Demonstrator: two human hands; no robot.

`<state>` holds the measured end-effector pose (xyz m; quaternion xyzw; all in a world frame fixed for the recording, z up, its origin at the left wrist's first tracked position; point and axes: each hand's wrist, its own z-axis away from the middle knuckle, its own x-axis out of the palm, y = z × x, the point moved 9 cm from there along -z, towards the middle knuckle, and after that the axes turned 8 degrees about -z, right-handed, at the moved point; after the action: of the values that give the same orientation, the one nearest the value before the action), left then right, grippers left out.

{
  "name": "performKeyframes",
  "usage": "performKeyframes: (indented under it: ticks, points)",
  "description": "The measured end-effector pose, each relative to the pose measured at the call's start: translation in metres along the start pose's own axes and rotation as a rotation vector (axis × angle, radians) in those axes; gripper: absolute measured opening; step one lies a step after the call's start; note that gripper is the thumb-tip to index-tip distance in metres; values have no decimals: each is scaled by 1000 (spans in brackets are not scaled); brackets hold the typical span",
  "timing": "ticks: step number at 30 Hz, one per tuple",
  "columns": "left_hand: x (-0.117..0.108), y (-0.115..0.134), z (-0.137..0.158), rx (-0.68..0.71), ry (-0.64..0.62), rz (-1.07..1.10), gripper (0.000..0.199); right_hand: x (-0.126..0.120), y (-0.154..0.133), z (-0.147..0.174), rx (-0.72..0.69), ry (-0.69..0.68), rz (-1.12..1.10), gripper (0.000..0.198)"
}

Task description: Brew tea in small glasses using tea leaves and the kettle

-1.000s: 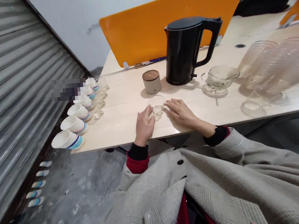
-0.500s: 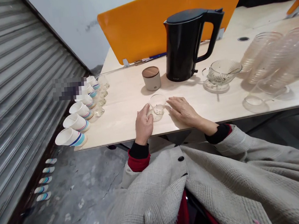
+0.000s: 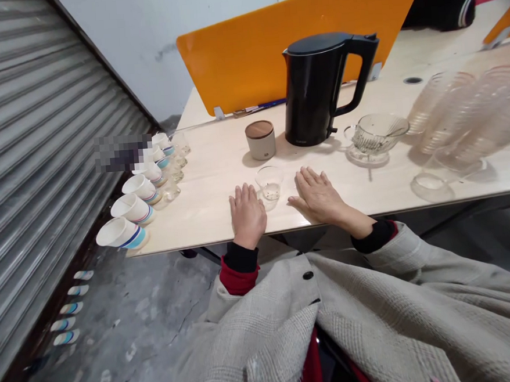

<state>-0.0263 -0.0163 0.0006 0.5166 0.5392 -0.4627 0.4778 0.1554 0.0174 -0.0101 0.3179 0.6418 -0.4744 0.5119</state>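
Note:
A small clear plastic cup [image 3: 271,184] stands upright on the table between my hands, with dark specks, perhaps tea leaves, at its bottom. My left hand [image 3: 248,212] lies palm down just left of the cup, fingers stretched forward; whether its thumb touches the cup I cannot tell. To the right of the cup, my right hand [image 3: 319,197] rests flat with its fingers extended and thumb out, apart from the cup. Neither hand holds anything. Behind the cup sits a beige canister [image 3: 261,141] with a wooden lid.
A black electric kettle [image 3: 311,91] stands before an orange divider [image 3: 237,64]. Right of it are a glass cup on a saucer [image 3: 371,136] and stacked clear cups [image 3: 463,106]. White paper cups [image 3: 127,232] and small clear cups [image 3: 170,191] line the table's left end.
Both hands have lowered from beside the clear cup to lie flat on the table. My right hand has moved away from it to the right. The cup stays put.

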Motion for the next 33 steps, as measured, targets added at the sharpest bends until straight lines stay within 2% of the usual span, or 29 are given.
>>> performKeyframes:
  ticks: [3, 8, 18, 33]
  points:
    - [1, 1, 0, 19, -43, -44, 59, 2, -3, 1, -4, -39, 18, 85]
    - [1, 1, 2, 33, -21, -80, 59, 3, -4, 1, -1, -34, 22, 86]
    - [1, -1, 1, 27, 28, 27, 57, 8, -1, -2, -71, 50, -2, 85]
    - [0, 0, 2, 29, 38, 44, 56, 7, -2, -2, -49, 17, -2, 86]
